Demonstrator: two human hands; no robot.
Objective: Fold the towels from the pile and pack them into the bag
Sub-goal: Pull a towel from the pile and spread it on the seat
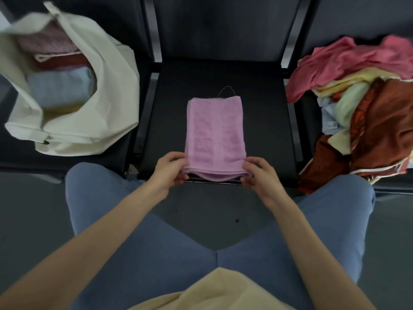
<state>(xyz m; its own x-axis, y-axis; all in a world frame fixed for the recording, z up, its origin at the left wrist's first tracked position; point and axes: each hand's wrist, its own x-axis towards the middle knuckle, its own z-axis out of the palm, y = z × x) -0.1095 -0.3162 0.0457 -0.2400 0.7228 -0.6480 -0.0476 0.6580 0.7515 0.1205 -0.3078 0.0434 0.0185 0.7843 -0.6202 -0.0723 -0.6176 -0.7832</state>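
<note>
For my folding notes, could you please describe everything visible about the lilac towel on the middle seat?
The lilac terry-cloth towel lies flat on the black middle seat, folded into a long, layered rectangle. A loose thread loops from its far edge. The left hand and right hand each pinch a near corner, lifting that edge slightly over the seat front.

Both bare forearms extended forward, converging. Left hand (pixel 169 170) pinching near left corner of towel (pixel 215 133), thumb on top, fingers curled beneath. Right hand (pixel 259 175) gripping near right corner likewise.
</note>
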